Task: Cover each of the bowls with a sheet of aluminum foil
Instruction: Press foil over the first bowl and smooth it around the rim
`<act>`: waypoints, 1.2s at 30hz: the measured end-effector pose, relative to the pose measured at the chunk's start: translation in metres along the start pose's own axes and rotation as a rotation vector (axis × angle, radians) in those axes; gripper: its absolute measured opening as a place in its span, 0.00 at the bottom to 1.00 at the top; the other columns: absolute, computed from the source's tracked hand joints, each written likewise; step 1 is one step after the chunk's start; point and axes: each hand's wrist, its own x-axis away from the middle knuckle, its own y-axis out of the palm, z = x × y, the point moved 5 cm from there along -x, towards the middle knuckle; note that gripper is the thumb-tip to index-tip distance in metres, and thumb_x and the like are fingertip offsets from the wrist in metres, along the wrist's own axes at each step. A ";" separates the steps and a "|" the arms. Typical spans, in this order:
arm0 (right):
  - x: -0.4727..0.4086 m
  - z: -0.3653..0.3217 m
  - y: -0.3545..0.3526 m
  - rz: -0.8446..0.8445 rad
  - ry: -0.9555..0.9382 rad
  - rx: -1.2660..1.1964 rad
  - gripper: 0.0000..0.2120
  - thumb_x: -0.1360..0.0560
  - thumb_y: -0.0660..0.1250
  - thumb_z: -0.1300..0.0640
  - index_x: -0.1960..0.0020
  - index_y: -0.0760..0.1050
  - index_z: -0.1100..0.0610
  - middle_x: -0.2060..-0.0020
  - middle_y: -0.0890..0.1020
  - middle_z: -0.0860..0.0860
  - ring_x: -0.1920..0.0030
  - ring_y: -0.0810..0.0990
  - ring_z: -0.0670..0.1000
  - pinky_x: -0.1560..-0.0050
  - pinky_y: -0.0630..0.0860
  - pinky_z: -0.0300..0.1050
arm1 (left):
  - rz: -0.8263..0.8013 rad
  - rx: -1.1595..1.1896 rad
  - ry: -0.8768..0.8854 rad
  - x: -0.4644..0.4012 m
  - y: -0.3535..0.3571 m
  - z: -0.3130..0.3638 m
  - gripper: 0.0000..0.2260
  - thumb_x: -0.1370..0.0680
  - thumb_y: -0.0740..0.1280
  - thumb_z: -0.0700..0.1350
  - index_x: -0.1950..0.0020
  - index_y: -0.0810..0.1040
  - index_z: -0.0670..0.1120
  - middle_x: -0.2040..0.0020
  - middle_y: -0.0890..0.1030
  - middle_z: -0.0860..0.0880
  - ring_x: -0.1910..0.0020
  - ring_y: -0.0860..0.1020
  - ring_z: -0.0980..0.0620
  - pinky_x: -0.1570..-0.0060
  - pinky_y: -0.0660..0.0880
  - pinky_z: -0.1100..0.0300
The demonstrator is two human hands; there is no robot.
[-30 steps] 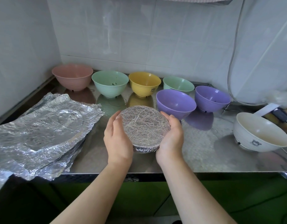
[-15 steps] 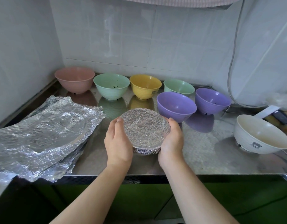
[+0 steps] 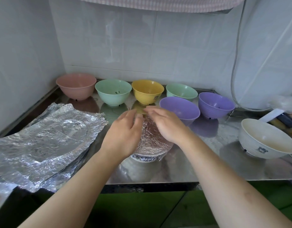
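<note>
hands (image 3: 125, 135) moved over foil-covered bowl (image 3: 151, 145), fingertips blurred

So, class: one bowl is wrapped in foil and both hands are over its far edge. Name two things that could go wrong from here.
1. The left hand and right hand work the far edge of the foil-covered bowl; pressing hard might tear the thin foil.
2. The front purple bowl sits just beyond the fingers and could be knocked.
</note>
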 end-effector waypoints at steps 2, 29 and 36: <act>-0.008 0.004 0.005 -0.081 0.048 0.019 0.18 0.15 0.56 0.43 0.31 0.80 0.39 0.30 0.80 0.40 0.28 0.75 0.44 0.23 0.68 0.52 | -0.027 0.136 -0.077 -0.003 0.003 -0.007 0.15 0.13 0.56 0.45 0.37 0.79 0.40 0.39 0.81 0.41 0.39 0.79 0.39 0.39 0.77 0.45; -0.015 0.018 0.008 -0.053 0.262 -0.079 0.30 0.22 0.53 0.25 0.26 0.74 0.35 0.27 0.78 0.39 0.24 0.72 0.49 0.21 0.65 0.58 | -0.163 -0.122 0.156 0.028 0.001 -0.027 0.70 0.47 0.81 0.73 0.14 0.50 0.48 0.17 0.59 0.51 0.27 0.56 0.68 0.35 0.48 0.84; -0.013 0.009 0.001 -0.105 0.267 -0.020 0.31 0.18 0.51 0.27 0.27 0.76 0.42 0.29 0.78 0.47 0.28 0.75 0.52 0.25 0.68 0.58 | -0.191 -0.159 0.157 0.031 -0.003 -0.026 0.73 0.47 0.79 0.76 0.14 0.43 0.50 0.16 0.52 0.53 0.19 0.53 0.59 0.24 0.57 0.63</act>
